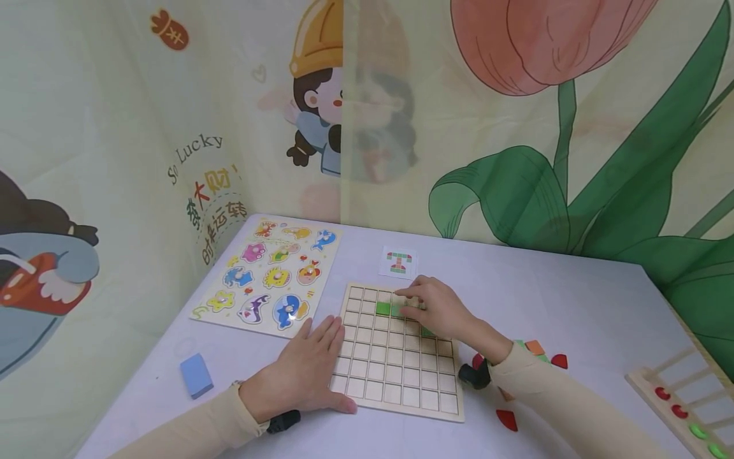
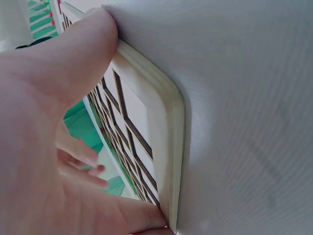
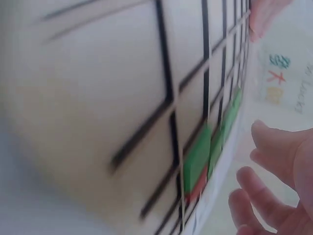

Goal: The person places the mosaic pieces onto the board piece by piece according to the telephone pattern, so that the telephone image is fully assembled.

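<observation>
A wooden grid board (image 1: 376, 371) lies on the white table. My left hand (image 1: 306, 366) rests along its left side, fingers stretched toward the far end and thumb at the near corner. In the left wrist view the thumb and a fingertip touch the frame of the board (image 2: 164, 117). My right hand (image 1: 438, 309) is over the far part of the board, thumb and forefinger parted beside a green tile (image 1: 383, 308). No piece shows between its fingers in the right wrist view, where a green tile (image 3: 197, 159) and a red piece (image 3: 196, 186) lie in grid squares.
A picture card (image 1: 399, 262) lies beyond the board. At the left are an animal puzzle board (image 1: 264, 280) and a blue block (image 1: 196, 376). Loose pieces, including a red one (image 1: 507, 420), lie right of the board. A wooden rack (image 1: 671, 405) stands at far right.
</observation>
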{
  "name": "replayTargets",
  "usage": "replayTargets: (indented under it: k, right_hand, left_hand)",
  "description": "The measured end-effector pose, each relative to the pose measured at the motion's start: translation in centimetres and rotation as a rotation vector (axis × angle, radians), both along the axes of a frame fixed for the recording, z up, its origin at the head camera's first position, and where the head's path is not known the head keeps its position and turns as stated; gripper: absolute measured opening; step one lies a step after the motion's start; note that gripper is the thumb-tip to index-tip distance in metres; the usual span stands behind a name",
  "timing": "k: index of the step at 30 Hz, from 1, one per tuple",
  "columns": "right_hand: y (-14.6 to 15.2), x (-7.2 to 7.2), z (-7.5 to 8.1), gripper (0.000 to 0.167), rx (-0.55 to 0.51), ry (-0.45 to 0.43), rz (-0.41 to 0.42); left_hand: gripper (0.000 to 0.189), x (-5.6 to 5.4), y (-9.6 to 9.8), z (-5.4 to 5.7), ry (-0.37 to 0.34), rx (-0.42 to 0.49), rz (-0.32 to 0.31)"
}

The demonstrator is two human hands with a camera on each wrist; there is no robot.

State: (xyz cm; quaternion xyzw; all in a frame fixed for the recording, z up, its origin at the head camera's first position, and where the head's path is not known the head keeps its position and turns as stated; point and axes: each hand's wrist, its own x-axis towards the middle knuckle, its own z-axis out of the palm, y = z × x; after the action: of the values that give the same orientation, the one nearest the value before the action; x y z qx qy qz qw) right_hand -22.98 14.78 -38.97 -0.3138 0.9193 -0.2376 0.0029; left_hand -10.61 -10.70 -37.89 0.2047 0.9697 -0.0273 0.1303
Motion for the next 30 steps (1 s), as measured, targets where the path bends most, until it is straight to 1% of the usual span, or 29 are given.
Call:
replayTargets:
  k: [5, 10, 14, 18, 22, 25, 27, 30]
  right_hand:
    - [3.1, 0.7, 0.7, 0.035, -0.022, -0.002, -0.067]
    - [6.2, 1.8, 1.2, 0.036, -0.025, 0.0, -0.135]
    - [8.3, 3.0, 1.4, 0.038, -0.018, -0.002, -0.207]
    - [9.9, 4.4, 1.2, 0.038, -0.016, -0.032, -0.253]
    - [11.1, 5.7, 0.7, 0.038, 0.017, -0.08, -0.268]
    - [11.8, 6.6, 0.3, 0.043, 0.049, -0.119, -0.261]
    - [12.1, 7.0, 0.0, 0.046, 0.062, -0.137, -0.245]
    - [12.2, 7.3, -0.4, 0.045, 0.066, -0.162, -0.229]
  left_hand:
    - [0.122, 0.0, 0.0, 0.0, 0.008, -0.004, -0.016]
    - [0.123, 0.0, -0.1, 0.0, -0.002, 0.009, -0.004]
    - [0.123, 0.0, -0.1, 0.0, 0.002, 0.014, 0.001]
    - [0.123, -0.1, -0.1, -0.1, 0.007, 0.017, -0.003]
    - [0.123, -0.1, -0.1, 0.0, 0.011, 0.016, -0.006]
    - [0.123, -0.1, -0.1, 0.0, 0.006, 0.018, -0.007]
    - [0.123, -0.1, -0.1, 0.0, 0.0, 0.019, -0.005]
    - [0.123, -0.1, -0.1, 0.1, -0.007, 0.017, 0.003]
